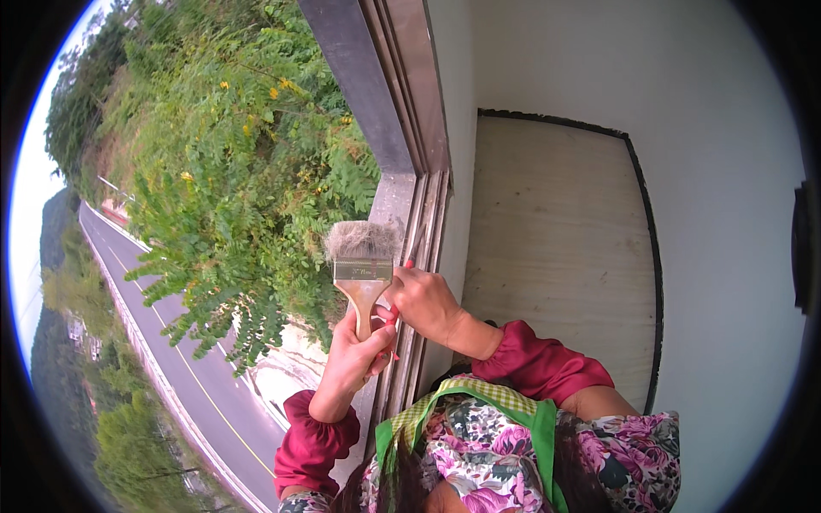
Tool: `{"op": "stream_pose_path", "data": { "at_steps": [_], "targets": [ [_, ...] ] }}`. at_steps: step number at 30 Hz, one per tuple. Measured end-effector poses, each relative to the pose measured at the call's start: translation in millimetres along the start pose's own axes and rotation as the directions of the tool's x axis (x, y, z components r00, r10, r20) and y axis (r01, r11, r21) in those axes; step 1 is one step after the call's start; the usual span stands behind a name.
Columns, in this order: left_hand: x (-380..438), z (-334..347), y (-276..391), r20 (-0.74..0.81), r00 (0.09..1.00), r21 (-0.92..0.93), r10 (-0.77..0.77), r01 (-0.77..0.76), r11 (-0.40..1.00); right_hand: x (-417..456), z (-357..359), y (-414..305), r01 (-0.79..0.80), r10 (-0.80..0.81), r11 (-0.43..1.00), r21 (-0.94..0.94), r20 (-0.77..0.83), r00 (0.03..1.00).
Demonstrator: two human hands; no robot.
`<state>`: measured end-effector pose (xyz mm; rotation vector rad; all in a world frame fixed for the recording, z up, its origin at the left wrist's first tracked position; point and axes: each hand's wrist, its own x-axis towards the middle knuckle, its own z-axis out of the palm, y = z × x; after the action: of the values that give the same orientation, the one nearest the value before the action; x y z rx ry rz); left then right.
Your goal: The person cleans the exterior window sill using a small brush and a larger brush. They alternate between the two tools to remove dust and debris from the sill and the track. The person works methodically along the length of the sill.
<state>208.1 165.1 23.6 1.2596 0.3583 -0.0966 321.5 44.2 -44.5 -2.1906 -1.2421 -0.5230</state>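
Observation:
A flat paintbrush (362, 288) stands bristles up, its wooden handle held in my left hand (356, 353). Its wide bristles look grey and dusty above a metal ferrule that bears writing. My right hand (426, 298) is closed just beside the ferrule, over the window track (426, 224). A slim red object (393, 315) shows between my two hands, and a bit of red also sticks out above my right fist. Most of it is hidden by the fingers, so its kind is unclear. Both hands are over the sill of the open window.
The dark metal window frame (369, 70) rises ahead on the left. Outside are leafy shrubs (256, 160) and, lower down, a paved road (192, 365). To the right, a white wall (712, 256) borders a pale floor (558, 250) with a dark edge strip.

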Motion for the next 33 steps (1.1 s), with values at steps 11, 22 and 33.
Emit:
{"op": "stream_pose_path", "data": {
  "at_steps": [11, 22, 33],
  "targets": [
    [57.6, 15.4, -15.5, -0.064, 0.997, 0.044, 0.044, -0.041, 0.998, 16.7, 23.4, 53.6, -0.073, 0.066, 0.996, -0.053, -0.113, 0.991],
    [95.7, 19.7, -23.4, -0.068, 0.988, 0.046, 0.14, -0.137, 0.99, 29.8, 35.9, 88.2, -0.049, 0.038, 0.997, -0.061, -0.164, 0.986],
    [16.3, 9.3, -36.3, -0.265, 0.925, -0.209, 0.271, -0.33, 0.92, 60.0, 41.3, 10.3, 0.258, -0.259, 0.955, 0.147, -0.017, 0.966]
  ]
}}
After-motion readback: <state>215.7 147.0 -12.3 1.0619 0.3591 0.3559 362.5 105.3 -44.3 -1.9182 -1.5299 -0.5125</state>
